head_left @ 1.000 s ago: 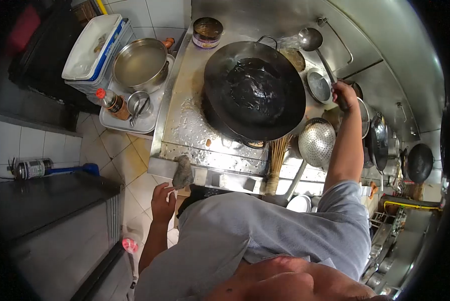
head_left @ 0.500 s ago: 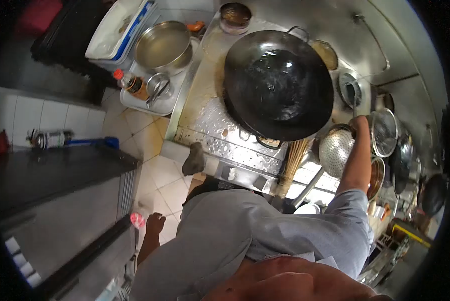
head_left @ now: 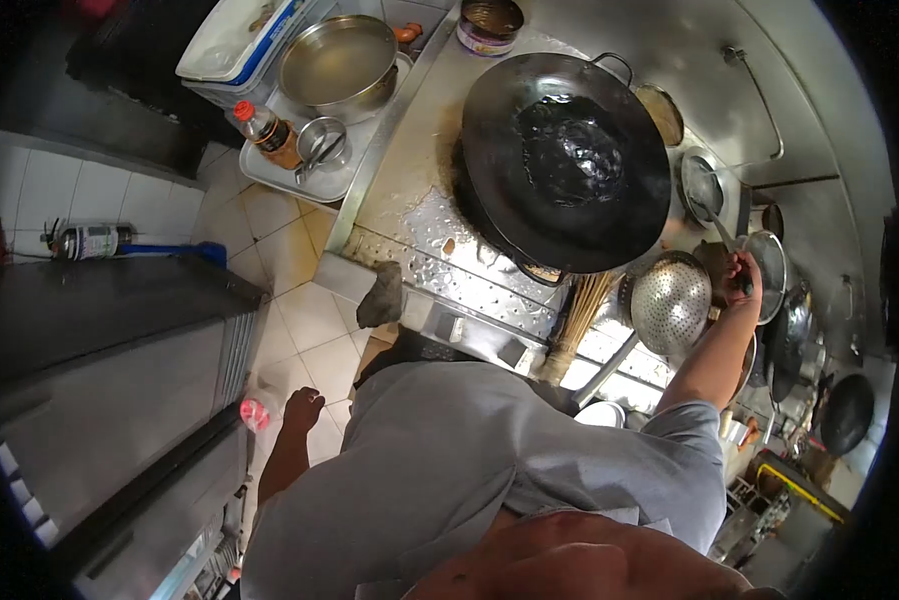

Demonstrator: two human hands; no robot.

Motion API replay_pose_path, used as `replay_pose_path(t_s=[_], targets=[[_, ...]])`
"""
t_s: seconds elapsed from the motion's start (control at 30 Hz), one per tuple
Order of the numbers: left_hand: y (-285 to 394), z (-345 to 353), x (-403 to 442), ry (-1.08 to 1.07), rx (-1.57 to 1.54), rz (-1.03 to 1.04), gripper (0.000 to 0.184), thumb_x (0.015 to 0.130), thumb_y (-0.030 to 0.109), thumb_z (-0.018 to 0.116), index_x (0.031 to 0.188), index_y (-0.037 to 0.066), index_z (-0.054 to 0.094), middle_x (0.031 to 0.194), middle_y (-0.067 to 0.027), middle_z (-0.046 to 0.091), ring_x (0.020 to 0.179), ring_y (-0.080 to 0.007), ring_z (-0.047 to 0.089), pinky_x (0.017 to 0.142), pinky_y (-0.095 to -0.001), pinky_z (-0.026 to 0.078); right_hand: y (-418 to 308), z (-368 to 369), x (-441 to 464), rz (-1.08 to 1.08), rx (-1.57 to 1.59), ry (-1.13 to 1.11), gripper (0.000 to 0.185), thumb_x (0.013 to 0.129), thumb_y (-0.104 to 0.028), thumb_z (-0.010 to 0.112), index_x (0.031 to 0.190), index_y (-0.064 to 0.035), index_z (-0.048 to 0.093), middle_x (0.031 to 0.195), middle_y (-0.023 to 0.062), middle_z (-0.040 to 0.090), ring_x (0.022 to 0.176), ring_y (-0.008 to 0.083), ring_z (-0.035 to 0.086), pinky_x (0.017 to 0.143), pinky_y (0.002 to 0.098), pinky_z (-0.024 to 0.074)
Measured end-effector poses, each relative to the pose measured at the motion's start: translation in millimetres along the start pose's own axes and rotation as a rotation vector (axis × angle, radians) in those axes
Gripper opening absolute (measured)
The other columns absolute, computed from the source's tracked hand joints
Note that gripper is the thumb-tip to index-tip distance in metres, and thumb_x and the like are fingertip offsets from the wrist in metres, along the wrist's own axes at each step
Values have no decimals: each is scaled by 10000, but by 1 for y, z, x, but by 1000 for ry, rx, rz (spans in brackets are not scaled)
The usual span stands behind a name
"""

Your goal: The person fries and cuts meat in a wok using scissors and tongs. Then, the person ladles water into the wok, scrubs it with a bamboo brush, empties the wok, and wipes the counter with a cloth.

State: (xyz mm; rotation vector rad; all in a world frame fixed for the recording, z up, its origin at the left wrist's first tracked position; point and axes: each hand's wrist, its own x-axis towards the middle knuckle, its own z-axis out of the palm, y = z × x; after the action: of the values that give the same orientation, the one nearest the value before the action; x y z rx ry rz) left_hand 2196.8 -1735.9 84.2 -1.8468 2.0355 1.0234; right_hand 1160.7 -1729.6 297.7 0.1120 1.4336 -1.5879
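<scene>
My right hand (head_left: 743, 277) is closed around the handle of a ladle (head_left: 717, 222). The ladle's bowl end rests in or over a round metal container (head_left: 701, 180) to the right of the wok. Close to that hand are a perforated metal strainer (head_left: 671, 303) and a wire-mesh strainer (head_left: 768, 262). A large black wok (head_left: 619, 215) sits on the stove, with dark, shiny liquid pooled in its middle. Low at my side hangs my left hand (head_left: 304, 408), its fingers curled and nothing visible in them.
A bamboo brush (head_left: 575, 325) leans by the wok's near edge. A grey cloth (head_left: 379, 297) hangs over the stove's front rail. On the left are a wide metal pot (head_left: 367, 97), a red-capped bottle (head_left: 267, 136) and a tray (head_left: 314, 186). A dark counter (head_left: 109, 300) stands behind.
My right hand has shifted slightly right and down, with the ladle tilting. The liquid in the wok looks more gathered in the middle. My view has moved slightly.
</scene>
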Motion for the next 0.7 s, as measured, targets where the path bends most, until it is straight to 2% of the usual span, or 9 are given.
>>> replay_pose_path(t_s=[0.07,0.13,0.2,0.23,0.4,0.5,0.6,0.67,0.7], targets=[[15,-10,9,-11,-42,-35,331,835,316,661,1024,47,699,987,-179,699,976,-333,663,886,-439,528,0,28,-39,-69,-3,-46,160,953,-177,573,856,-49,573,739,10,582,566,78,529,463,223,469],[4,-4,23,-19,-82,-71,330,834,318,660,1020,49,702,984,-179,700,976,-331,664,886,-438,529,-2,47,-55,-176,-22,54,146,956,-181,575,881,-57,580,735,12,575,548,79,504,454,221,445],[-20,11,41,-9,14,79,327,830,312,667,1023,50,701,985,-180,700,972,-329,666,880,-440,532,-12,56,-59,-150,-121,-91,285,976,-245,572,1068,23,608,801,18,612,596,73,507,501,229,447],[-15,7,46,-9,11,90,327,830,312,667,1023,50,701,985,-180,700,972,-329,666,880,-440,532,-10,89,-77,-181,-113,-106,286,963,-220,576,1085,38,604,785,16,605,577,70,493,491,226,430],[29,-35,49,-5,-147,-109,329,834,302,669,1043,49,693,996,-179,699,970,-326,666,878,-440,533,-23,167,-70,-194,-249,-129,197,961,-197,559,1001,-6,584,758,16,587,538,72,479,472,222,418],[0,-20,55,19,-57,6,317,838,298,669,1033,50,698,1003,-183,696,971,-325,665,878,-438,531,-20,210,-64,-217,-301,-158,160,956,-197,560,940,-38,564,744,13,577,529,80,476,474,227,410],[-11,-13,38,59,-95,-43,309,843,297,658,1016,46,706,1007,-174,698,973,-323,658,878,-437,530,-13,249,-67,-217,-349,-182,146,934,-199,582,901,-58,564,734,11,573,540,101,480,498,246,407],[-26,-1,31,29,-34,-17,300,853,298,644,1005,49,710,1020,-165,697,979,-324,651,881,-438,528,-5,276,-72,-229,-568,-99,157,920,-217,599,869,-74,559,723,13,571,537,124,482,504,247,407],[-37,7,28,-5,34,13,294,862,299,629,994,51,715,1032,-157,696,985,-324,645,883,-439,527,-2,286,-72,-269,-707,-45,158,892,-188,625,930,-37,595,703,28,564,516,145,498,483,264,429]])
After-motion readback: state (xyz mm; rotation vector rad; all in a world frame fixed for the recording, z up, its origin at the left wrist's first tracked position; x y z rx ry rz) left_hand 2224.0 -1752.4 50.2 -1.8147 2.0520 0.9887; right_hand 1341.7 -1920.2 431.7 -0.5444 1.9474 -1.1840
